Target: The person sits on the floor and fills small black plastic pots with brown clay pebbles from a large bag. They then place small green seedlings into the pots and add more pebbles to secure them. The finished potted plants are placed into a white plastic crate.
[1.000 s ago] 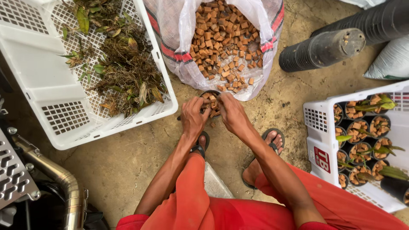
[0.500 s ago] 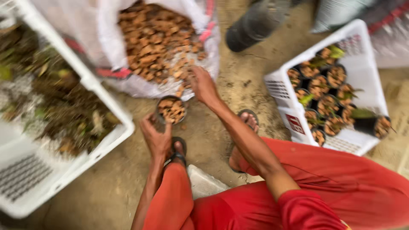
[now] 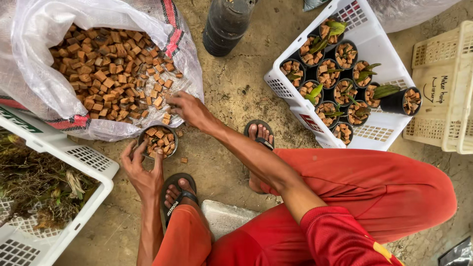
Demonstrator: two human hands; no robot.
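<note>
Bare forearms, both hands uncovered: left hand (image 3: 143,172), right hand (image 3: 189,109). Red short sleeve with a small yellow mark near its edge. Loose red-orange trousers (image 3: 374,187). Dark flip-flop sandals (image 3: 180,197), lettering on one strap. No gloves, watch or rings seen.

bright even daylight | soft shadows | sharp | slight edge distortion

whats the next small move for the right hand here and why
Probably pinch up a few brown chunks at the sack mouth and drop them into the small black pot. The right hand is already at the sack's edge, and the left hand steadies the pot, which looks only partly filled.
</note>
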